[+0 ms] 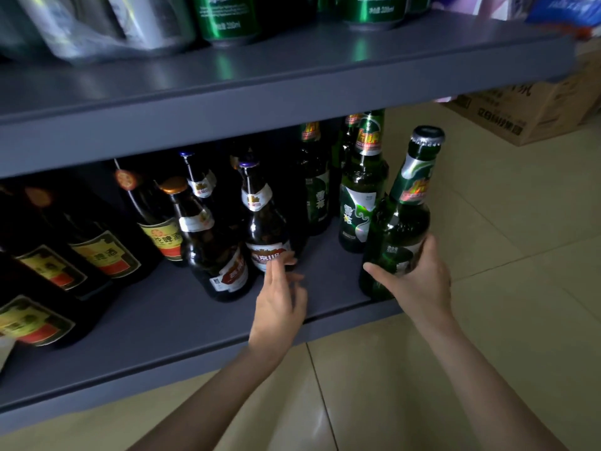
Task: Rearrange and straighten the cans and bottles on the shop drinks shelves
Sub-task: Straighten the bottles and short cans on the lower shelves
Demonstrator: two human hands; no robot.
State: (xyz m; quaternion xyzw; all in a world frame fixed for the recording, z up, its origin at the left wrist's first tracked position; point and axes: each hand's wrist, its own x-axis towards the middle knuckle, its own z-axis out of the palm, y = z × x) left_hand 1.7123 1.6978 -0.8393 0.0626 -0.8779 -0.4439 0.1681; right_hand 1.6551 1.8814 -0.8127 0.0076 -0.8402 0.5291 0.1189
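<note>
My right hand (419, 275) grips the lower body of a green beer bottle (401, 219) standing at the right front corner of the lower grey shelf (182, 323). My left hand (279, 297) reaches in with relaxed fingers, its fingertips at the label of a brown bottle (265, 229) with a purple cap. Another brown bottle (211, 245) stands just left of it. More green bottles (361, 196) stand behind the held one. Dark bottles with yellow and red labels (100, 252) fill the left of the shelf.
The upper shelf (292, 79) overhangs the bottles and carries green cans (227, 17) and plastic-wrapped packs (97, 24). A cardboard box (533, 105) sits on the tiled floor (487, 206) at the right. Bare shelf lies between my hands.
</note>
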